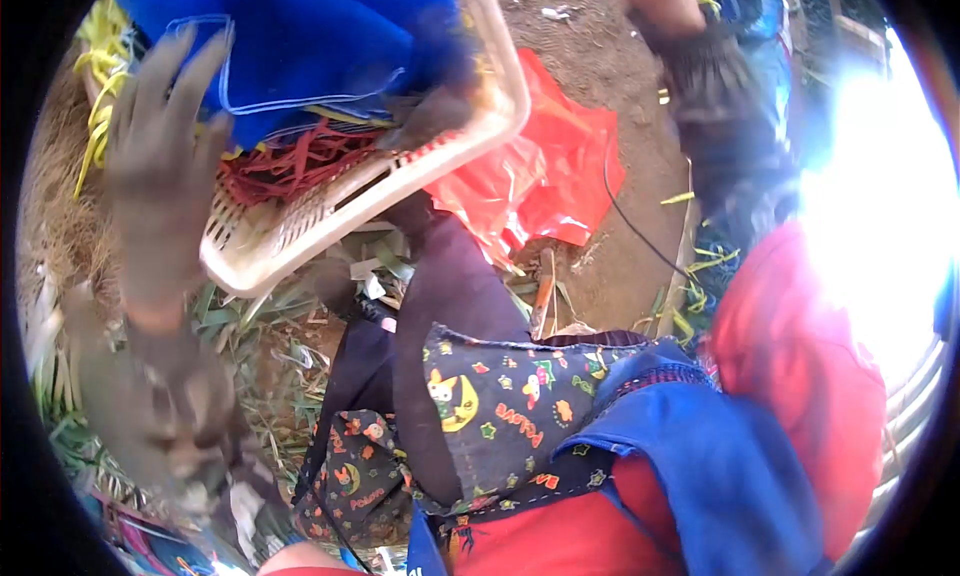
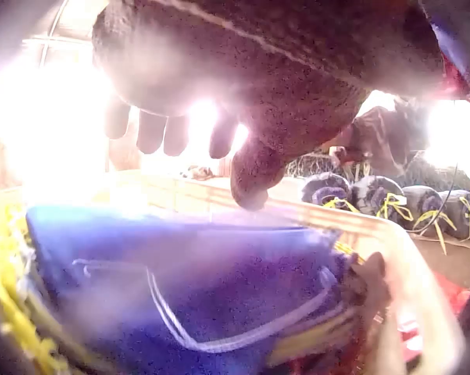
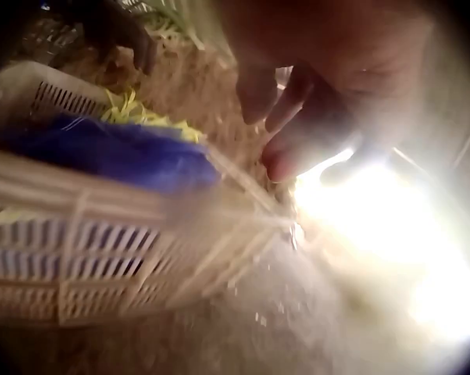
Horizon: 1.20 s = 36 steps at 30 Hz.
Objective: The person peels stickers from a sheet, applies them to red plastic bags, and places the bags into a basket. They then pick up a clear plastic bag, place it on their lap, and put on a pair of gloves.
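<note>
My left hand (image 1: 160, 166), in a dark glove, reaches over the left side of a cream plastic basket (image 1: 330, 226) with its fingers extended. Blue cloth (image 1: 290, 51) with a pale drawstring lies in the basket, and the fingertips overlap its edge in the head view. From the left wrist view, the glove (image 2: 282, 101) hangs above this cloth, holding nothing. Red strips (image 1: 300, 161) lie beside the cloth. My right hand (image 3: 321, 101) hangs past the basket's side with loosely bent fingers and nothing between them; the head view shows only its wrist area at the top edge.
Red plastic sheeting (image 1: 545, 176) lies on the dirt beside the basket. Yellow strands (image 1: 95, 106) hang at the left, and cut leaves (image 1: 270, 346) litter the ground. Bundles tied with yellow (image 2: 383, 199) stand in a row behind the basket. Strong glare whitens the right side.
</note>
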Tool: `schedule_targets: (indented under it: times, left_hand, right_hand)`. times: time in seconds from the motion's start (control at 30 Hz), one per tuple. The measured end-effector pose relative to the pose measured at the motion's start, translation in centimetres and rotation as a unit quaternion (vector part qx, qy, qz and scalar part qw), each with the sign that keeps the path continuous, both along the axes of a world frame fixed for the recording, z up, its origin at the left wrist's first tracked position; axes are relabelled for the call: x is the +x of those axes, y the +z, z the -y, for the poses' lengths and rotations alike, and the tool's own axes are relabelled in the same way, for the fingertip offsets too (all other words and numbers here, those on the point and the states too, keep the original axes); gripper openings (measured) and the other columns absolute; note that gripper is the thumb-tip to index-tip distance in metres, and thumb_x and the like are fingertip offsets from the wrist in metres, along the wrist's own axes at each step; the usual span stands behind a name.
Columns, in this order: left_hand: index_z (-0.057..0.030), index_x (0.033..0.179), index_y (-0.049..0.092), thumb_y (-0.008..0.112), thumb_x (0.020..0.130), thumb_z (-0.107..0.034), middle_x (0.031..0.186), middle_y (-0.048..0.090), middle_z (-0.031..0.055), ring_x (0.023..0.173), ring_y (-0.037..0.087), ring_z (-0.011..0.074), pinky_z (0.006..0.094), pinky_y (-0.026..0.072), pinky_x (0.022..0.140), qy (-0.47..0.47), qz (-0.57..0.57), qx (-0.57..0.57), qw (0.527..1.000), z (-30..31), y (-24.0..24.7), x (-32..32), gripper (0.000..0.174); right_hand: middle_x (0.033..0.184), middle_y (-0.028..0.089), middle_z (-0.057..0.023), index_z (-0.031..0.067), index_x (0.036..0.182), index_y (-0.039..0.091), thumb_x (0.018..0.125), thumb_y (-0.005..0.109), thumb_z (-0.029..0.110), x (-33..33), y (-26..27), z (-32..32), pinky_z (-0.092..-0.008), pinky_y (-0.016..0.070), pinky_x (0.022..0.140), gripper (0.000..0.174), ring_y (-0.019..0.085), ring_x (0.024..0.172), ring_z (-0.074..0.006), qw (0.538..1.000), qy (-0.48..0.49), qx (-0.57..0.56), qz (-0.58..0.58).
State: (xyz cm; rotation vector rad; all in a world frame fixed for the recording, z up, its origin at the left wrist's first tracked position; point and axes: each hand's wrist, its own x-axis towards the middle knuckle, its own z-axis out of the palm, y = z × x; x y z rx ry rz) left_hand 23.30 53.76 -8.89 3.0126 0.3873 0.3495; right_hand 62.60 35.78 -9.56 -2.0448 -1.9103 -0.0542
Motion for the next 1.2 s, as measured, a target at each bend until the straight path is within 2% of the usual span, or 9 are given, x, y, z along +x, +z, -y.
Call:
schedule_targets:
  times: [0.07,0.1,0.13,0.27,0.57,0.67,0.83,1.03,1.2]
  left_hand:
    - [-0.0095,0.128,0.058,0.065,0.082,-0.006,0.132,0.055,0.0124,0.122,0.051,0.0341,0.0450,0.0390,0.103,0.025,-0.071,0.001,0.997,2.6,1.9,-4.4,0.046]
    - [-0.0113,0.129,0.057,0.064,0.084,-0.008,0.134,0.054,0.0115,0.124,0.050,0.0331,0.0445,0.0374,0.106,0.052,-0.089,-0.048,0.994,3.6,2.4,-7.0,0.046]
    - [-0.0130,0.130,0.057,0.064,0.085,-0.009,0.137,0.053,0.0105,0.127,0.049,0.0321,0.0441,0.0359,0.108,0.079,-0.108,-0.093,0.987,4.6,3.3,-9.4,0.045]
    - [-0.0061,0.126,0.057,0.065,0.082,-0.003,0.135,0.053,0.0164,0.129,0.046,0.0335,0.0444,0.0362,0.107,0.168,-0.250,-0.090,0.949,8.8,8.3,-15.0,0.045]
    - [-0.0010,0.123,0.059,0.065,0.081,0.001,0.127,0.057,0.0184,0.121,0.052,0.0346,0.0435,0.0393,0.104,0.280,-0.334,-0.092,0.895,16.2,18.5,-20.3,0.043]
    - [-0.0075,0.123,0.065,0.066,0.092,-0.033,0.123,0.062,0.0155,0.117,0.057,0.0344,0.0506,0.0418,0.103,0.253,-0.300,-0.048,0.919,17.4,20.1,-20.9,0.040]
    - [-0.0031,0.120,0.065,0.069,0.090,-0.029,0.123,0.063,0.0155,0.110,0.059,0.0353,0.0478,0.0470,0.097,0.319,-0.275,-0.089,0.903,20.4,22.7,-20.9,0.039]
    - [-0.0016,0.121,0.064,0.069,0.089,-0.014,0.123,0.063,0.0159,0.114,0.059,0.0319,0.0434,0.0485,0.096,0.465,-0.260,-0.131,0.836,24.7,25.6,-23.5,0.034]
    - [-0.0002,0.122,0.062,0.066,0.091,-0.010,0.119,0.065,0.0132,0.111,0.060,0.0274,0.0395,0.0494,0.093,0.462,-0.279,-0.087,0.837,25.7,25.4,-23.6,0.033]
  right_hand:
    - [0.084,0.066,-0.0099,0.0052,0.102,0.065,0.088,0.065,0.019,1.0,-3.4,8.7,-0.0356,0.0515,0.069,0.020,0.063,0.074,-0.0253,0.986,-0.126,-0.102,-0.040]
    - [0.092,0.067,-0.0103,0.0055,0.114,0.063,0.088,0.068,0.020,-0.6,-5.2,12.4,-0.0346,0.0521,0.076,0.030,0.064,0.084,-0.0226,0.962,-0.201,-0.108,-0.148]
    - [0.107,0.069,-0.0127,0.0116,0.120,0.060,0.085,0.068,0.031,-0.6,-7.7,17.1,-0.0399,0.0532,0.083,0.040,0.065,0.100,-0.0287,0.941,-0.217,-0.178,-0.188]
    - [0.121,0.059,-0.0161,0.0072,0.131,0.049,0.076,0.075,0.048,-4.3,-15.4,26.3,-0.0473,0.0416,0.099,0.073,0.053,0.116,-0.0344,0.879,-0.294,-0.351,-0.134]
    - [0.131,0.051,-0.0136,0.0081,0.132,0.047,0.068,0.081,0.049,-7.7,-21.3,26.2,-0.0557,0.0346,0.099,0.084,0.044,0.125,-0.0332,0.851,-0.363,-0.368,-0.089]
    - [0.129,0.051,-0.0128,0.0088,0.130,0.049,0.067,0.081,0.049,-7.9,-21.7,26.2,-0.0558,0.0343,0.099,0.082,0.044,0.124,-0.0327,0.853,-0.368,-0.359,-0.089]
    - [0.126,0.052,-0.0111,0.0098,0.123,0.056,0.066,0.081,0.048,-6.8,-21.4,25.6,-0.0551,0.0339,0.098,0.073,0.045,0.123,-0.0313,0.835,-0.355,-0.409,-0.101]
    - [0.112,0.059,-0.0143,0.0066,0.112,0.061,0.072,0.078,0.041,-7.3,-22.2,27.8,-0.0493,0.0404,0.094,0.055,0.053,0.113,-0.0326,0.916,-0.248,-0.306,-0.075]
    - [0.094,0.065,-0.0231,-0.0007,0.113,0.058,0.076,0.071,0.024,-8.1,-22.4,29.0,-0.0441,0.0491,0.083,0.047,0.063,0.094,-0.0371,0.852,-0.277,-0.297,-0.330]
